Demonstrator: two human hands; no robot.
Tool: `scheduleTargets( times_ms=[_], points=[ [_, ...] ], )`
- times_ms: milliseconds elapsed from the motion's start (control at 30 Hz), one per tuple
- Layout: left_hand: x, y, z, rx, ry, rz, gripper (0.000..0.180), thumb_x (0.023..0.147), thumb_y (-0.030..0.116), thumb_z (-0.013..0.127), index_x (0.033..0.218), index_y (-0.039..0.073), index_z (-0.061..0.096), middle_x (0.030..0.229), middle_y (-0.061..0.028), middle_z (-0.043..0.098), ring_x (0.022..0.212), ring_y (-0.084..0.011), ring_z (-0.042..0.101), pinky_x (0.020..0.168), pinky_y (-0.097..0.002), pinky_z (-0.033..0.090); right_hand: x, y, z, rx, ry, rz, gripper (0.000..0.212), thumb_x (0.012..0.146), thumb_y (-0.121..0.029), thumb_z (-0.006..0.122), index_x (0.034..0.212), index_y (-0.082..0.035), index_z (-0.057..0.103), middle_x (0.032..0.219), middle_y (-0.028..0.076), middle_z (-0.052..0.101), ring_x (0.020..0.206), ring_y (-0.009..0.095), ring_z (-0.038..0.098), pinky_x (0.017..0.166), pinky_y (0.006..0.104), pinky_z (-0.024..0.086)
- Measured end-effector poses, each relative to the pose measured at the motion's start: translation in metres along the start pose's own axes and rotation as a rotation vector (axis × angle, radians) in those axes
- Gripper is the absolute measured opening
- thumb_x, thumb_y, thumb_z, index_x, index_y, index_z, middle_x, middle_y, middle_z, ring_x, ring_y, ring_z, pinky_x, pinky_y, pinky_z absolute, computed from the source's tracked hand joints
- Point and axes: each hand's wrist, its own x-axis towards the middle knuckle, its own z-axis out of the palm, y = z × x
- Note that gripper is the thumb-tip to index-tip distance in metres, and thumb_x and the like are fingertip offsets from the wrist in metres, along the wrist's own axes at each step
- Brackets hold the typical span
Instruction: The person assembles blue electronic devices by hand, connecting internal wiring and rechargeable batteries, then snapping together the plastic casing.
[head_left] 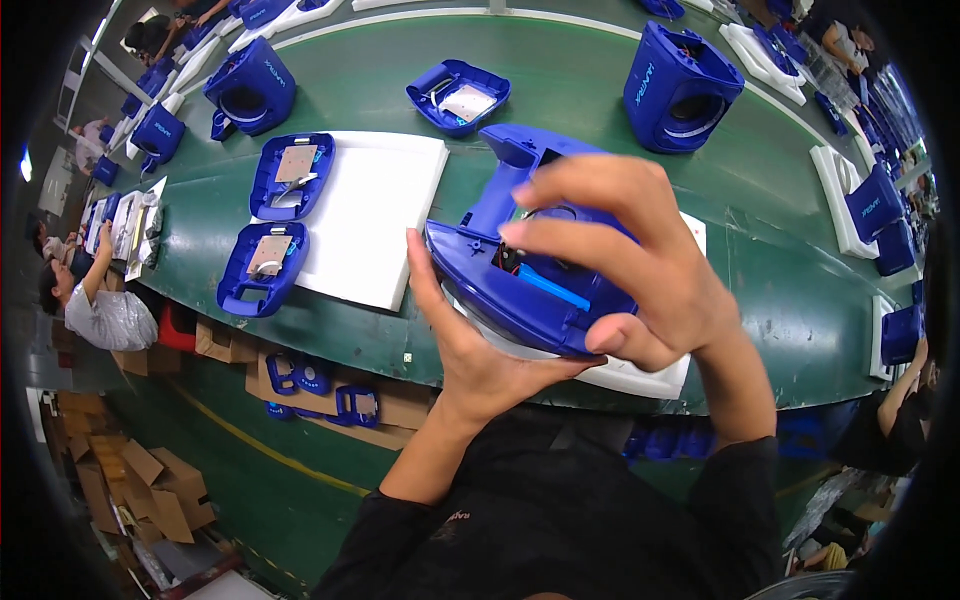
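Note:
A blue plastic housing is tilted up at the table's near edge, its open inside facing me. Inside are dark wires and a light-blue strip. My left hand cups its lower left side, thumb up along the edge and palm beneath. Over the opening is my right hand, its bent fingers spread apart and its thumb by the near rim. Nothing shows between its fingertips, and it covers part of the inside. White foam lies under the housing.
On the left, two blue covers with square plates, the upper and the lower, lie against a white foam sheet. Another cover lies farther back. Blue housings stand on the green table. Other people work at both sides.

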Motion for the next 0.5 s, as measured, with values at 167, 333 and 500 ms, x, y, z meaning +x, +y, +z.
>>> scheduleTargets(
  times_ms=[167, 333, 500],
  points=[
    [0.012, 0.001, -0.01, 0.078, -0.055, 0.05, 0.174, 0.055, 0.052, 0.114, 0.174, -0.007, 0.002, 0.169, -0.0295, 0.026, 0.154, -0.0422, 0.044, 0.126, -0.0525, 0.043, 0.016, 0.024, 0.001, 0.023, -0.279, 0.059, 0.104, 0.099, -0.083, 0.059, 0.161, 0.0, 0.053, 0.159, 0.025, 0.056, 0.16, 0.043, 0.045, 0.131, 0.0598, 0.031],
    [0.017, -0.01, -0.02, -0.028, -0.074, 0.03, 0.173, 0.05, 0.049, 0.116, 0.173, -0.007, 0.008, 0.166, -0.0269, 0.032, 0.154, -0.0407, 0.043, 0.128, -0.0512, 0.041, 0.031, 0.023, -0.021, 0.091, -0.547, -0.001, 0.148, 0.063, -0.086, 0.088, 0.17, 0.003, 0.036, 0.17, 0.028, 0.043, 0.161, 0.046, 0.041, 0.136, 0.065, 0.023],
    [0.036, -0.023, -0.03, -0.072, -0.143, 0.024, 0.173, 0.049, 0.05, 0.116, 0.173, -0.006, 0.01, 0.163, -0.025, 0.035, 0.154, -0.0389, 0.045, 0.127, -0.0504, 0.042, 0.031, 0.028, -0.006, 0.021, -0.498, -0.014, 0.149, 0.064, -0.078, 0.094, 0.171, 0.004, 0.032, 0.168, 0.03, 0.041, 0.158, 0.052, 0.041, 0.135, 0.0645, 0.03]
  ],
)
